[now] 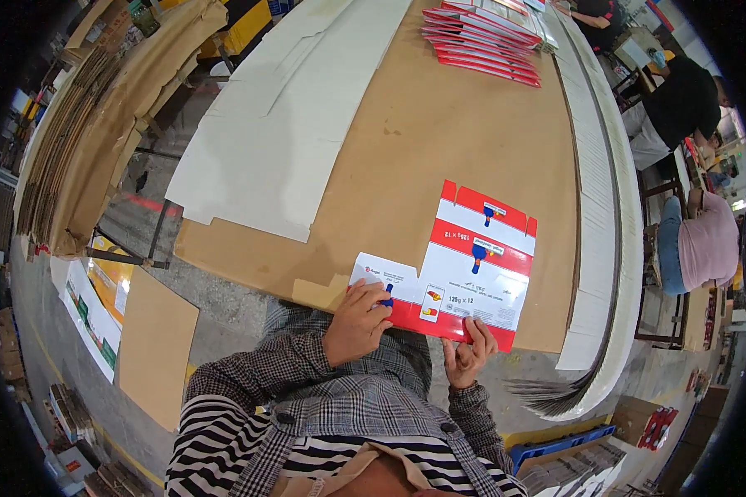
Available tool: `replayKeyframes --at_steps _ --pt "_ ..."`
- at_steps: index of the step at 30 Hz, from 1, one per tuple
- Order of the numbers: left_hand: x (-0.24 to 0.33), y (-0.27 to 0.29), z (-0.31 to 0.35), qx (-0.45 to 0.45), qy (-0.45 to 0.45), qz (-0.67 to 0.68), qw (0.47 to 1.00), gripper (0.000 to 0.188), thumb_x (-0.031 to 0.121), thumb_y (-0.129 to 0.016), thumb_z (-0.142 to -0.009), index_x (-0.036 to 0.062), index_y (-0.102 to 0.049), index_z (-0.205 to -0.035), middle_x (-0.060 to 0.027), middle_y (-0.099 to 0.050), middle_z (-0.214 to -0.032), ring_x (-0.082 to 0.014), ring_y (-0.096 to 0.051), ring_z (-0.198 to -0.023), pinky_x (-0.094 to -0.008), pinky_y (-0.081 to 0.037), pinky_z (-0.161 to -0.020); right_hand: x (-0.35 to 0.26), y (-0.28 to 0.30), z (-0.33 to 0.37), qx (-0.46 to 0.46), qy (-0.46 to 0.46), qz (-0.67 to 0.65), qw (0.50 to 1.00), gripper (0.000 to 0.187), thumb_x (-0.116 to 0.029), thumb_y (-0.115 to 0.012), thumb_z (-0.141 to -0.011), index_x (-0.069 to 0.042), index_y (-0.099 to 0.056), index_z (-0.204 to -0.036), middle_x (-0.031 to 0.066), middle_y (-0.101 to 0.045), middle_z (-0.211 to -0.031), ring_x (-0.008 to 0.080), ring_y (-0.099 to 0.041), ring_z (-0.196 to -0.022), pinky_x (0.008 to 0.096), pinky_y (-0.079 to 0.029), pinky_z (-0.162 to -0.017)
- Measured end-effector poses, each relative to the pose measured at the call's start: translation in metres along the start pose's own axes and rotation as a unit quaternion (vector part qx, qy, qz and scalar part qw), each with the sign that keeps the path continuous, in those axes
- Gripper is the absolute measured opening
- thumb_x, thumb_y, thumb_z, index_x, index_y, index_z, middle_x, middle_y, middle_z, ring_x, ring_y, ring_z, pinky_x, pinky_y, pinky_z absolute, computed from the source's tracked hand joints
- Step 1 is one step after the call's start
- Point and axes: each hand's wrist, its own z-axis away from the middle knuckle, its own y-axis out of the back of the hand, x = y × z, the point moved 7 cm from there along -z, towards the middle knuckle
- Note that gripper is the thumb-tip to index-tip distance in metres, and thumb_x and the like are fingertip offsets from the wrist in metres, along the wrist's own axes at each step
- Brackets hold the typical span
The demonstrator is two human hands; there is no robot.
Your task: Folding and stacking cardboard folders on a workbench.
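Observation:
A flat printed carton blank [485, 290] in red and white with blue pictures lies at the near edge of the brown-covered table [423, 149]. My left hand [359, 321] is closed on its narrow left flap, fingers curled over the printed side. Along the lower right edge, my right hand [471, 352] pinches the red border, thumb below and fingers on top. Short slotted tabs stick out at the blank's far end. The underside of the blank is hidden.
A pile of red-and-white folded cartons [485, 45] sits at the table's far end. White board [265, 149] covers the left side. A long, curved stack of white sheets [605, 248] runs down the right edge. Other people [700, 240] are at the far right. Brown cardboard [83, 157] stands left.

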Motion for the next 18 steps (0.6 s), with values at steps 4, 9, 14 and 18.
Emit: replayKeyframes --at_steps 4,9,14,18 --pt "-0.001 0.003 -0.007 -0.026 0.008 0.000 1.000 0.022 0.013 -0.077 -0.074 0.0048 -0.068 -0.093 -0.0120 -0.062 -0.115 -0.0324 -0.054 -0.123 -0.0493 -0.036 -0.110 0.011 -0.004 0.010 -0.001 0.026 0.001 1.000 0.047 -0.020 -0.081 -0.078 -0.007 -0.042 -0.057 0.0111 -0.066 -0.126 0.0312 -0.056 -0.119 0.0445 -0.034 -0.098" --pt "-0.002 0.006 -0.009 -0.035 -0.002 0.028 0.999 0.019 0.013 -0.074 -0.074 0.0048 -0.065 -0.089 -0.0113 -0.059 -0.113 -0.0316 -0.052 -0.120 -0.0488 -0.035 -0.109 0.010 -0.004 0.012 0.004 0.052 0.011 0.999 0.046 -0.022 -0.081 -0.079 -0.007 -0.043 -0.056 0.0091 -0.066 -0.125 0.0298 -0.057 -0.118 0.0438 -0.035 -0.095" --pt "0.004 0.006 -0.024 -0.063 0.021 0.013 0.998 0.022 0.012 -0.074 -0.069 0.0042 -0.063 -0.087 -0.0111 -0.057 -0.105 -0.0310 -0.050 -0.112 -0.0470 -0.035 -0.099 0.011 -0.005 0.011 -0.002 0.061 0.013 0.998 0.043 -0.022 -0.081 -0.078 -0.006 -0.046 -0.058 0.0089 -0.066 -0.125 0.0292 -0.057 -0.118 0.0439 -0.035 -0.095" --pt "0.003 -0.016 -0.045 -0.163 -0.016 -0.091 0.982 0.024 0.011 -0.073 -0.060 0.0040 -0.066 -0.083 -0.0104 -0.056 -0.100 -0.0299 -0.048 -0.107 -0.0471 -0.033 -0.089 0.010 -0.003 0.012 -0.003 0.058 0.028 0.998 0.040 -0.021 -0.080 -0.080 -0.006 -0.049 -0.059 0.0087 -0.066 -0.125 0.0292 -0.057 -0.118 0.0437 -0.035 -0.095"
